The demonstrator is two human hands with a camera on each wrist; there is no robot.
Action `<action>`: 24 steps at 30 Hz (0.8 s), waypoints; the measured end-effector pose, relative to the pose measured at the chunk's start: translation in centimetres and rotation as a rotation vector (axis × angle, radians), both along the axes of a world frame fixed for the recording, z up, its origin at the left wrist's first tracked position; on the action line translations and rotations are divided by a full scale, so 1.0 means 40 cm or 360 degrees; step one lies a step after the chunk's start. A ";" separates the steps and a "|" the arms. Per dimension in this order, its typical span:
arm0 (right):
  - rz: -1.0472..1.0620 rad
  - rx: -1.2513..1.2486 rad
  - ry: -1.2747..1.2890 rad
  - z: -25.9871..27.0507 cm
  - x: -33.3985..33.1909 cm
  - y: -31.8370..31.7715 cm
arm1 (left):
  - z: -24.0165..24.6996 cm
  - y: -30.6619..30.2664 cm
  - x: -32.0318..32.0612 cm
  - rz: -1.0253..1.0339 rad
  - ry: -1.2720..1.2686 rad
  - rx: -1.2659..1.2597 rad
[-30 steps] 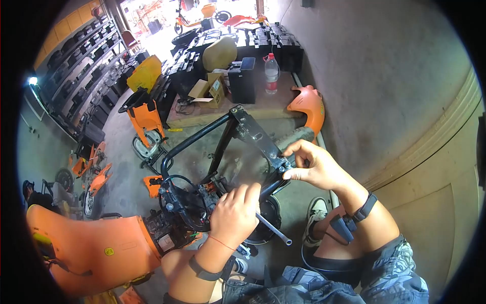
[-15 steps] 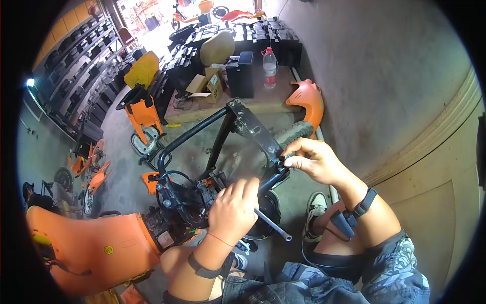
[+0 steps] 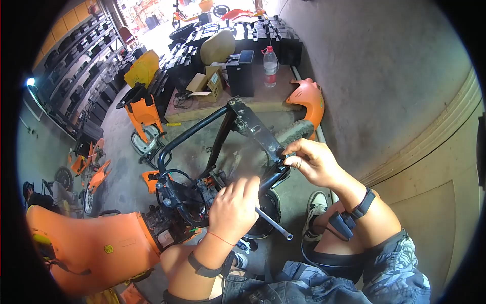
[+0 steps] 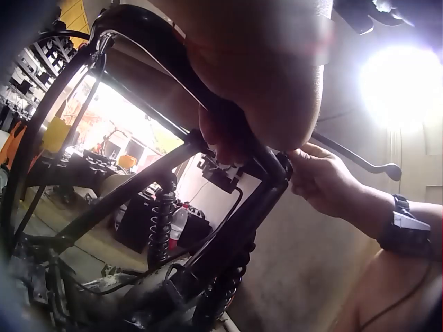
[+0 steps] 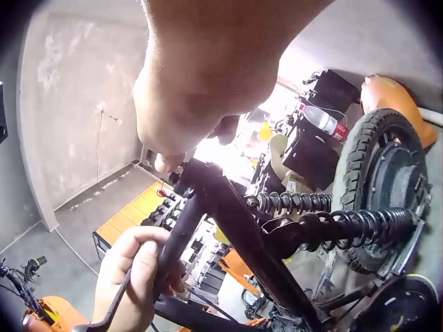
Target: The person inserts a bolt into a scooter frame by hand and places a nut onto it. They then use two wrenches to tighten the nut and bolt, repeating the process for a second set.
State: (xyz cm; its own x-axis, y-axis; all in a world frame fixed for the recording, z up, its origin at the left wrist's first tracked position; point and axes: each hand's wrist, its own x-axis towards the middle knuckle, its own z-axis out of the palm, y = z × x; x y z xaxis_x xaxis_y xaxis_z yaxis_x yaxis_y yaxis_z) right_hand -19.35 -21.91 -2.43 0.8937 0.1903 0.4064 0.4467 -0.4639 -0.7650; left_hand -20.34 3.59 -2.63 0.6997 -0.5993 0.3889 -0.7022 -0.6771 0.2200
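Note:
A black scooter frame stands in front of me, its flat bar and round tube meeting at a corner near my right hand. My left hand wraps round the tube and also holds a metal socket wrench, which sticks out toward the lower right. In the right wrist view the wrench's shaft lies under the left thumb. With thumb and forefinger, my right hand pinches a small bolt at the frame corner; the fingertips partly hide it. Coil shock absorbers and a knobbly tyre sit below.
An orange body panel lies at the lower left, and an orange fender leans by the right wall. On the low platform are a cardboard box, a bottle and black battery cases. Shelves line the left.
The right thumb and forefinger have closed in on the bolt at the frame corner, covering more of it. My left hand stays on the tube with the wrench. The view has shifted slightly.

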 end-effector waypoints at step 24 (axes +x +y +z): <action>0.0218 -0.0021 0.0214 0.024 0.023 -0.033 | -0.002 0.004 -0.002 -0.0006 -0.0010 -0.0002</action>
